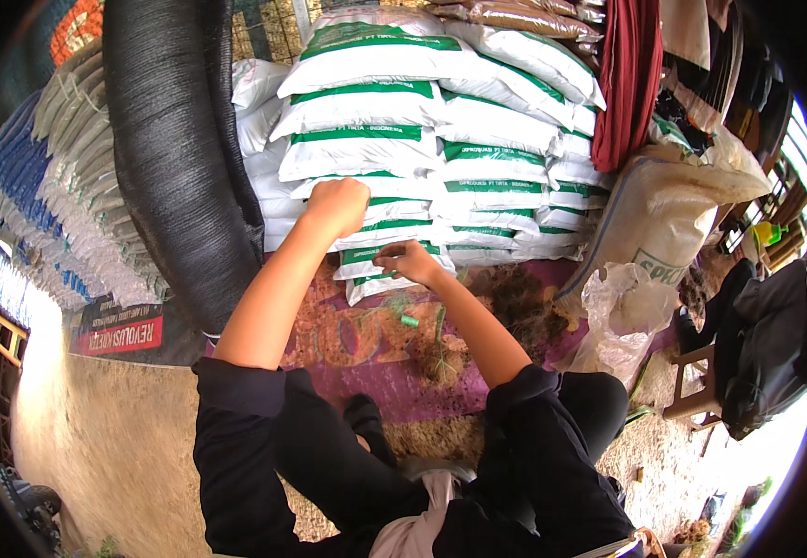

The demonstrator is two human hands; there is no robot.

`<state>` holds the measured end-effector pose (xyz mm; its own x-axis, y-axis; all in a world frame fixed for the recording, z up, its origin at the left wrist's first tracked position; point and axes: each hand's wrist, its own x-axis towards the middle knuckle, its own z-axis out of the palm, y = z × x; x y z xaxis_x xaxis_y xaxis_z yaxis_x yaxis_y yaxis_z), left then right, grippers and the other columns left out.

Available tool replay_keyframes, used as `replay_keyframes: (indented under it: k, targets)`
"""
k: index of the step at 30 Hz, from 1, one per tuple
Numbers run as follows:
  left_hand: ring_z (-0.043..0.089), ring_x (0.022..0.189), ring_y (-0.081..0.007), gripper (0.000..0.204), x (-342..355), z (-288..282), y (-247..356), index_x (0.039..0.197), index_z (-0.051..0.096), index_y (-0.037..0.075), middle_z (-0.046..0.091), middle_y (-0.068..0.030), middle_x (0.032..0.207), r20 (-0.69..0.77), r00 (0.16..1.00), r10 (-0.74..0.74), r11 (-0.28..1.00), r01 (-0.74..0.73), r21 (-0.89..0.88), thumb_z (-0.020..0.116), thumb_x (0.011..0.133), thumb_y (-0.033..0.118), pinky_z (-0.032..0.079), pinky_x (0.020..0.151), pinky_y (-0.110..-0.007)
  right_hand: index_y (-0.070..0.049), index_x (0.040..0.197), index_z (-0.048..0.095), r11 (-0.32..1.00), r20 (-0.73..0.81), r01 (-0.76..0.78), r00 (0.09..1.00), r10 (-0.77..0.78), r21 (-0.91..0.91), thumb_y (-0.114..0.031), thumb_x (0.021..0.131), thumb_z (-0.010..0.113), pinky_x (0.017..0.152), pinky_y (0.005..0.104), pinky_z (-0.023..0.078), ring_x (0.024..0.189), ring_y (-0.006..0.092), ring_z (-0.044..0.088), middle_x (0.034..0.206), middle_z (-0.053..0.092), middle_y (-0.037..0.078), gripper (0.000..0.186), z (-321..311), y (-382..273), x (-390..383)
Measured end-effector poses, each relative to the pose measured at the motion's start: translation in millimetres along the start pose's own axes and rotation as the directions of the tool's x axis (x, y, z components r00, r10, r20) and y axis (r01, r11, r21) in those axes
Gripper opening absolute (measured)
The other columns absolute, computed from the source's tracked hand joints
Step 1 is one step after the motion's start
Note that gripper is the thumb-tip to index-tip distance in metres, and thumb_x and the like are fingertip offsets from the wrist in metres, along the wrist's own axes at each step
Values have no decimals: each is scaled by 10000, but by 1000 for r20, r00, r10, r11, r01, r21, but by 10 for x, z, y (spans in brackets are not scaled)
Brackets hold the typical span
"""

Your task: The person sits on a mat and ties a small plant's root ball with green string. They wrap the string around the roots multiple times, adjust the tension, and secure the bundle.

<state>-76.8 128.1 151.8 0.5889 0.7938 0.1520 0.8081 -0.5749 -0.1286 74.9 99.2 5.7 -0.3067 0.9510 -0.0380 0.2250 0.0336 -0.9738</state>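
My left hand (338, 206) is raised in front of the stacked white sacks (357, 153) with green bands, its fingers curled into a fist. Whatever it grips, if anything, is hidden behind the knuckles. Lower and to the right, my right hand (409, 261) has its fingers bent together in a pinch. It is over a small white-and-green bag (373, 287) at the foot of the stack. Anything between those fingertips is too small to make out. A small green spool (409, 321) lies on the soil-strewn purple sheet (352, 372) below my right hand.
A big black roll (171, 158) stands left of the stack, with piled grey and blue bundles (87, 158) beyond it. At right are a large beige sack (650, 223), a crumpled clear plastic bag (622, 312) and a stool (692, 395) next to a black bag (766, 349).
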Motion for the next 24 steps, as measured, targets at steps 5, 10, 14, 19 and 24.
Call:
replay_keyframes:
  k: [5,10,14,19,24]
  targets:
    - [622,794,-280,141,-222,-167,-80,795,641,52,648,-130,821,111,992,-66,988,81,-134,604,716,163,486,695,-374,-35,901,663,975,22,11,1000,-7,-222,-180,778,637,535,276,481,652,92,583,802,653,44,191,0,90,-13]
    - [620,760,-225,203,-345,265,-193,856,660,21,654,-133,820,401,908,120,902,69,-427,664,716,168,470,696,-325,-52,810,684,790,97,119,992,-76,-601,-239,676,660,752,362,474,786,282,623,829,655,146,231,-63,343,-27]
    - [637,717,-251,178,-301,874,-159,782,663,10,652,-164,781,421,907,-13,910,185,-371,653,684,158,485,659,-341,-42,796,672,817,-61,-42,998,9,-576,-234,674,571,736,401,487,785,361,605,808,627,214,250,-108,860,62]
    - [606,868,-344,247,-588,1669,372,840,643,0,616,-220,914,442,835,-328,856,460,-235,561,702,188,482,764,-417,-63,889,654,770,-212,-288,956,201,-569,-172,687,603,756,436,474,846,358,604,898,630,197,235,-96,1527,31]
    - [591,925,-323,289,-950,2623,737,904,634,41,625,-169,956,633,668,-392,676,675,-295,601,734,272,464,785,-412,17,940,581,759,-242,-467,884,399,-454,-149,685,619,758,432,464,897,354,572,924,597,214,307,47,2440,125]
